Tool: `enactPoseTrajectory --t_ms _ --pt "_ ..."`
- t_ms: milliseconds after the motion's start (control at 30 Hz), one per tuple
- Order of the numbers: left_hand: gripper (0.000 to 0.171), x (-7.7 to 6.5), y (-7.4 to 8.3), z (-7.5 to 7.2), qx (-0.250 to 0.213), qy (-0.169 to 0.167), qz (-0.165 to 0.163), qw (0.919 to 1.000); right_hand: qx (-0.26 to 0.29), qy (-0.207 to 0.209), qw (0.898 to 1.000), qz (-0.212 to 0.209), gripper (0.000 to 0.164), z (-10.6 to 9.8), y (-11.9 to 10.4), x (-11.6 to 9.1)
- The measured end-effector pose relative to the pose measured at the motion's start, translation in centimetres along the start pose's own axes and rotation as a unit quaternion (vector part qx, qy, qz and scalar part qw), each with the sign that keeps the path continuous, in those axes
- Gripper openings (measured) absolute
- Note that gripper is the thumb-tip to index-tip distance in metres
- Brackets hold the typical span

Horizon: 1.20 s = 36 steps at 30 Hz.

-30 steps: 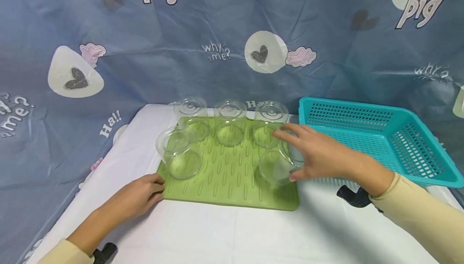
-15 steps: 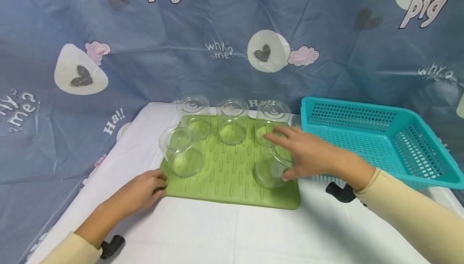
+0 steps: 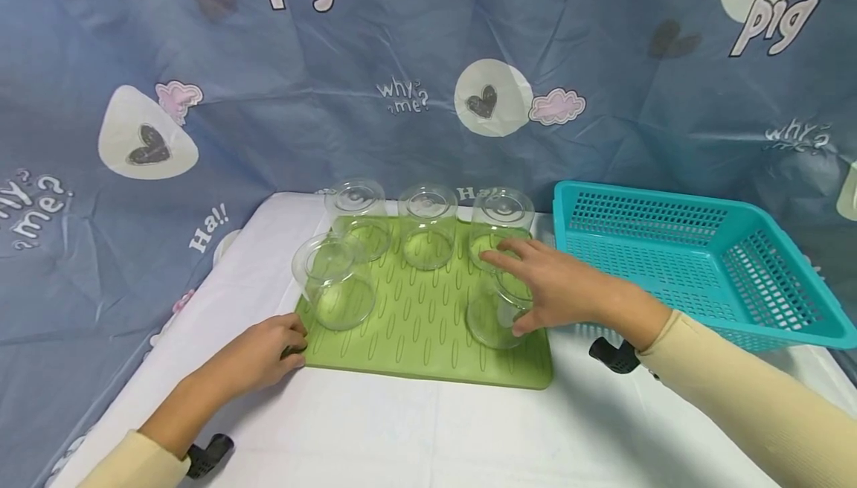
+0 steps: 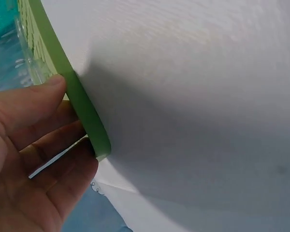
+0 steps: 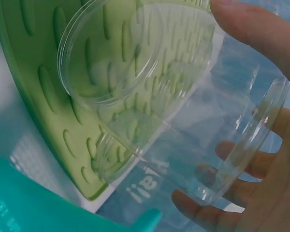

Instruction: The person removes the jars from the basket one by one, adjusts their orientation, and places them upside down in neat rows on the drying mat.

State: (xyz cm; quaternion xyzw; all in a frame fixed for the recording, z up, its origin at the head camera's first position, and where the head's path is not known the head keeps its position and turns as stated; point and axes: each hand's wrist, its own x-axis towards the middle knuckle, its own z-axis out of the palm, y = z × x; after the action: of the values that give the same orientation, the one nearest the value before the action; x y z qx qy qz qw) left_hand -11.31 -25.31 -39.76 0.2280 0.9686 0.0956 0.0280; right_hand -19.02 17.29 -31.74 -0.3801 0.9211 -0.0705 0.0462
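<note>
A green ridged mat (image 3: 415, 317) lies on the white-covered table. At its front left corner, my left hand (image 3: 257, 354) holds the mat's edge; in the left wrist view the thumb and curled fingers (image 4: 67, 174) meet the rim. Toward the mat's right front stands a clear plastic cup (image 3: 490, 317), mouth down. My right hand (image 3: 562, 287) grips that cup near its raised base, thumb on one side and fingers on the other. Other upturned clear cups stand behind it: a right one (image 3: 501, 216), a middle one (image 3: 427, 220), a left one (image 3: 356, 213), and a front left one (image 3: 338, 291).
A teal perforated basket (image 3: 669, 268) sits right of the mat, close to my right forearm. Behind the table hangs a blue printed cloth (image 3: 321, 138). White cloth (image 3: 415, 428) covers the table in front of the mat.
My right hand has shifted a little left with the cup, which has moved farther onto the mat's right front area. The left hand has stayed at the mat's corner.
</note>
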Motion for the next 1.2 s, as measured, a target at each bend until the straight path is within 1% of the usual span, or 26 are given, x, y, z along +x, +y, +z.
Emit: enactPoseTrajectory --t_ms 133,367,600,833,967,1067,1133,1200 --pt "0.01 -0.1 0.0 0.1 -0.003 0.006 -0.008 1.0 -0.003 -0.002 1.0 -0.004 0.108 0.3 -0.1 0.4" --pt "0.011 -0.1 0.0 0.3 -0.011 0.012 -0.003 0.9999 0.01 -0.003 1.0 -0.003 0.107 0.7 -0.4 0.7" --pt "0.011 -0.1 0.0 0.1 -0.01 0.012 -0.013 0.9998 0.013 0.028 0.999 -0.012 0.105 1.2 -0.3 0.6" --pt "0.01 -0.2 -0.2 0.2 -0.005 -0.001 -0.019 0.9998 0.022 0.027 0.999 -0.002 0.104 1.6 -0.4 1.0" --pt "0.009 -0.4 -0.4 0.6 -0.005 0.003 -0.012 0.9999 0.019 0.034 0.999 -0.006 0.107 1.8 -0.5 1.1" --pt "0.009 -0.4 -0.4 0.7 -0.004 0.01 -0.012 0.9999 0.016 0.066 0.998 -0.017 0.11 1.8 -0.3 0.6" --pt "0.009 -0.3 -0.2 0.7 -0.003 0.013 -0.013 0.9998 0.021 0.107 0.994 -0.026 0.108 1.6 -0.1 -0.3" --pt "0.01 -0.2 -0.1 0.5 0.0 0.016 -0.013 0.9998 0.028 0.161 0.986 -0.041 0.099 1.3 0.2 -1.7"
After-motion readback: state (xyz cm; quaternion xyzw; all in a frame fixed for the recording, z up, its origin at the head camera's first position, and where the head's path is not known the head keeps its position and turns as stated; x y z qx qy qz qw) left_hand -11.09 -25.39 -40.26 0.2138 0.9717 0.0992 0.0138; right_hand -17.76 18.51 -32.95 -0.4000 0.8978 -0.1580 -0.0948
